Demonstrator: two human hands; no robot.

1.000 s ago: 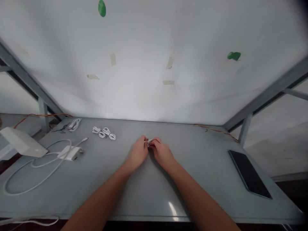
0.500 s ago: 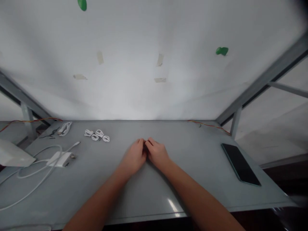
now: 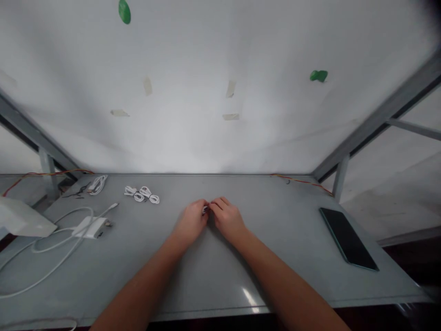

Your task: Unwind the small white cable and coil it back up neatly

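Observation:
My left hand (image 3: 193, 219) is closed around a small white cable (image 3: 205, 209), of which only a short striped bit shows between the fingers. My right hand (image 3: 227, 218) meets it fingertip to fingertip, thumb and fingers pinched together. Whatever it pinches is too small and covered to make out; it may be a tie on the cable. Left of the hands, two coiled white cables (image 3: 142, 194) lie side by side, each bound with a dark tie. Farther left rests another white coil (image 3: 98, 185), with several loose black ties (image 3: 80, 191) near it.
A white charger (image 3: 90, 227) with a long trailing cord (image 3: 62, 262) lies on the grey table (image 3: 275, 257). A white object (image 3: 24, 218) stands at the left edge. On the right lies a dark phone (image 3: 348, 238). Thin red-yellow wires (image 3: 303, 180) run along the back.
The fingers have shifted slightly, and a bit of white cable now shows at the left fingertips. The whole view has moved a little; the things on the table stay put.

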